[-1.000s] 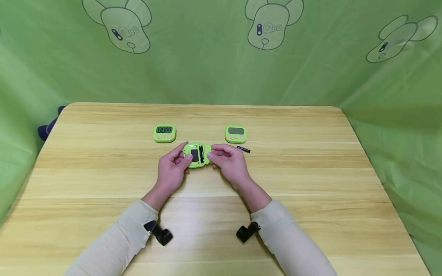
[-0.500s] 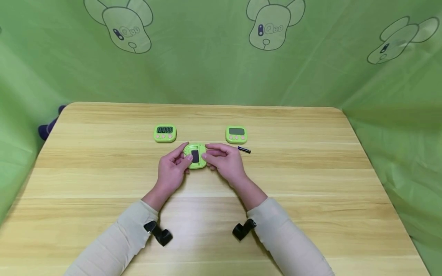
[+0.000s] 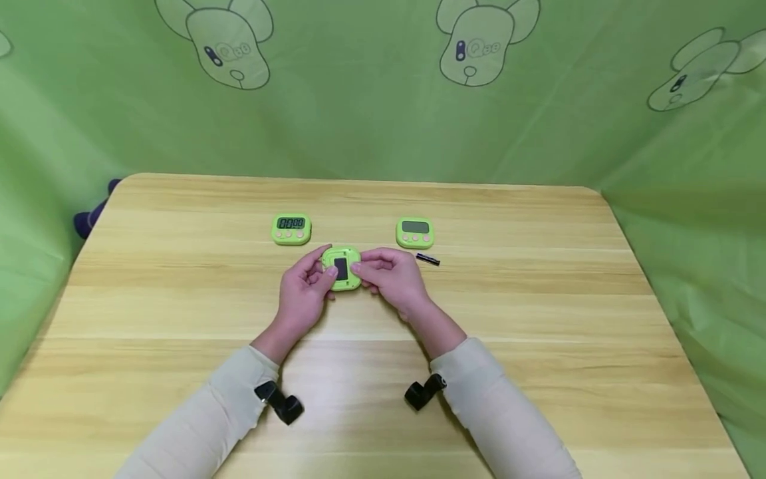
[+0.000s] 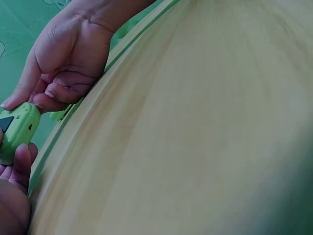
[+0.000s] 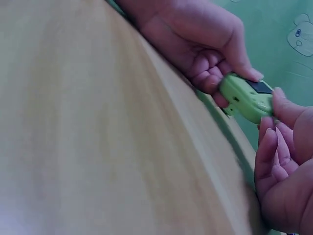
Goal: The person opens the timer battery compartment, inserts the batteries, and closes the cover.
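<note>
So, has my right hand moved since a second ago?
Yes: in the head view, your right hand has shifted slightly left, toward your left hand, judged against the blank timer on the table.

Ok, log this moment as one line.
left hand: holds green timer | right hand: pinches its opposite edge | timer showing digits, blank-screen timer: on table | black cylinder: near blank-screen timer
</note>
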Demonstrator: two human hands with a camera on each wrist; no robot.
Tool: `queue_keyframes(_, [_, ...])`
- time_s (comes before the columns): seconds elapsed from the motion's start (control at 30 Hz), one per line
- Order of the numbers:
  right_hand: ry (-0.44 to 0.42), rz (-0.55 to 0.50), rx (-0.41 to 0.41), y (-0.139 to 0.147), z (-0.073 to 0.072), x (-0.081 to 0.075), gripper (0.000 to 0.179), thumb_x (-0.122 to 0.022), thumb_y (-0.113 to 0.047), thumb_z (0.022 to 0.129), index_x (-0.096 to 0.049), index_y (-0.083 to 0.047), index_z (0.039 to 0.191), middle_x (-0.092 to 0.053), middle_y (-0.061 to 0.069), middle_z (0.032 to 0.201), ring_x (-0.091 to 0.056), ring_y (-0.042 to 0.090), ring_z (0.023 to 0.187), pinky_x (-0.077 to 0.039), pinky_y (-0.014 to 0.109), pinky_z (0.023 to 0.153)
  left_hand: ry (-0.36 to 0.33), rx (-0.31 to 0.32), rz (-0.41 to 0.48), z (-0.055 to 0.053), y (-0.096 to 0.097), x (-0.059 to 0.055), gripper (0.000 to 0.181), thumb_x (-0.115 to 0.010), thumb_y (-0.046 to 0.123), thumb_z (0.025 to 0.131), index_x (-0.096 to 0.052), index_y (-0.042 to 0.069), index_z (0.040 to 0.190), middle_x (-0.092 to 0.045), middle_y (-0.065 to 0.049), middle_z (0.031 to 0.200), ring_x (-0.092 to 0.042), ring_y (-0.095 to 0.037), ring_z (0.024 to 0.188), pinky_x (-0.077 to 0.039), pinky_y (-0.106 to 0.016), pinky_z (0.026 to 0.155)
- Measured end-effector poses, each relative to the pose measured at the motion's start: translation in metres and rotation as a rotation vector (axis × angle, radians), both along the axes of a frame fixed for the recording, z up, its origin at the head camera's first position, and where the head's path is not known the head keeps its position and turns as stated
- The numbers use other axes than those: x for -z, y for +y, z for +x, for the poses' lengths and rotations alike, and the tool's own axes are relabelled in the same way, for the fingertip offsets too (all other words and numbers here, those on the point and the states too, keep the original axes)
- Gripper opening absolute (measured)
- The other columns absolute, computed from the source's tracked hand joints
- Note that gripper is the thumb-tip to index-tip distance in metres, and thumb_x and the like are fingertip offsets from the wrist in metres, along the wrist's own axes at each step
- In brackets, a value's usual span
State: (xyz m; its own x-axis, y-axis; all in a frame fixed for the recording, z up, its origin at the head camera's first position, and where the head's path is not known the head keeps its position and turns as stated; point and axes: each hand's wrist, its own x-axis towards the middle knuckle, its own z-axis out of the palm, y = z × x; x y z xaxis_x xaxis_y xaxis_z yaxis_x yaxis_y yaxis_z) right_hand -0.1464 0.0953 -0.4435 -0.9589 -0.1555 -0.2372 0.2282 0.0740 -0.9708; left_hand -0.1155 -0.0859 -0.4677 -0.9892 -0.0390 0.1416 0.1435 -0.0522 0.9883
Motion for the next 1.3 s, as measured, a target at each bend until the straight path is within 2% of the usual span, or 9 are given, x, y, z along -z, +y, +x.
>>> queue_keyframes(0.17, [0.057, 0.081, -0.088, 0.000, 0.006, 0.000, 0.029, -0.061, -0.026, 0.102, -0.073, 0.000, 0.107, -0.071, 0.014, 0.083, -0.067, 0.020, 0.066, -0.059, 0.029, 0.058, 0.001, -0.014, 0.037, -0.001, 0.001, 0.000, 0.044, -0.061, -0.007, 0.095, -0.051, -0.004, 0.138, -0.058, -0.015, 0.080, -0.061, -0.021, 0.059, -0.059, -0.032, 0.057])
queue_keyframes(0.33, [0.103, 0.048, -0.164, 0.001, 0.008, 0.000, 0.031, -0.056, -0.022, 0.105, -0.072, 0.003, 0.114, -0.073, 0.016, 0.089, -0.071, 0.025, 0.075, -0.061, 0.036, 0.066, 0.027, -0.072, 0.000, -0.001, 0.004, -0.001, 0.041, -0.061, -0.006, 0.096, -0.048, 0.000, 0.134, -0.067, -0.019, 0.091, -0.063, -0.019, 0.073, -0.055, -0.024, 0.066])
queue_keyframes(0.47, [0.131, -0.062, -0.076, 0.001, 0.007, 0.004, 0.023, -0.068, -0.008, 0.096, -0.071, 0.004, 0.116, -0.073, 0.020, 0.095, -0.072, 0.030, 0.084, -0.061, 0.038, 0.073, 0.074, -0.096, -0.055, -0.004, 0.006, 0.001, 0.041, -0.063, -0.007, 0.094, -0.052, -0.005, 0.134, -0.063, -0.025, 0.116, -0.063, -0.031, 0.104, -0.055, -0.030, 0.087])
queue_keyframes(0.53, [0.161, -0.076, -0.020, 0.000, 0.007, 0.007, 0.024, -0.074, -0.001, 0.090, -0.073, 0.003, 0.113, -0.073, 0.019, 0.100, -0.072, 0.029, 0.089, -0.060, 0.037, 0.076, 0.114, -0.090, -0.079, -0.005, 0.007, 0.003, 0.044, -0.064, -0.009, 0.093, -0.053, -0.008, 0.135, -0.056, -0.030, 0.122, -0.058, -0.040, 0.110, -0.054, -0.035, 0.090])
queue_keyframes(0.67, [0.263, -0.051, 0.079, -0.001, 0.005, 0.012, 0.028, -0.080, 0.006, 0.080, -0.075, 0.002, 0.108, -0.071, 0.016, 0.111, -0.070, 0.023, 0.096, -0.058, 0.032, 0.083, 0.148, -0.070, -0.101, -0.006, 0.009, 0.003, 0.050, -0.067, -0.009, 0.091, -0.052, -0.009, 0.138, -0.054, -0.033, 0.118, -0.060, -0.043, 0.101, -0.054, -0.031, 0.084])
queue_keyframes(0.77, [0.327, -0.048, 0.126, -0.003, 0.003, 0.014, 0.029, -0.081, 0.007, 0.079, -0.075, 0.003, 0.107, -0.070, 0.015, 0.116, -0.069, 0.023, 0.097, -0.057, 0.031, 0.085, 0.118, -0.069, -0.098, -0.008, 0.010, 0.002, 0.051, -0.069, -0.005, 0.091, -0.053, -0.005, 0.139, -0.062, -0.025, 0.114, -0.064, -0.032, 0.094, -0.054, -0.023, 0.080])
queue_keyframes(0.93, [0.411, -0.028, 0.198, -0.008, -0.004, 0.017, 0.028, -0.082, 0.007, 0.078, -0.075, 0.003, 0.104, -0.070, 0.014, 0.116, -0.068, 0.028, 0.094, -0.058, 0.033, 0.084, 0.076, -0.110, -0.103, -0.013, 0.012, -0.001, 0.047, -0.069, -0.004, 0.092, -0.057, -0.003, 0.136, -0.067, -0.018, 0.112, -0.067, -0.026, 0.090, -0.056, -0.023, 0.076])
queue_keyframes(1.07, [0.464, 0.060, 0.256, -0.014, -0.010, 0.019, 0.031, -0.083, 0.006, 0.077, -0.073, 0.002, 0.107, -0.069, 0.011, 0.118, -0.068, 0.026, 0.092, -0.057, 0.032, 0.084, 0.048, -0.148, -0.142, -0.020, 0.015, -0.003, 0.046, -0.068, -0.006, 0.091, -0.058, -0.004, 0.135, -0.066, -0.016, 0.113, -0.067, -0.023, 0.090, -0.057, -0.024, 0.076])
queue_keyframes(1.3, [0.489, 0.245, 0.347, -0.024, -0.018, 0.020, 0.043, -0.086, -0.001, 0.077, -0.071, 0.000, 0.117, -0.070, 0.010, 0.116, -0.069, 0.020, 0.090, -0.057, 0.027, 0.080, 0.044, -0.179, -0.295, -0.040, 0.021, -0.002, 0.050, -0.068, -0.007, 0.089, -0.055, -0.005, 0.137, -0.058, -0.016, 0.120, -0.063, -0.020, 0.085, -0.057, -0.024, 0.073])
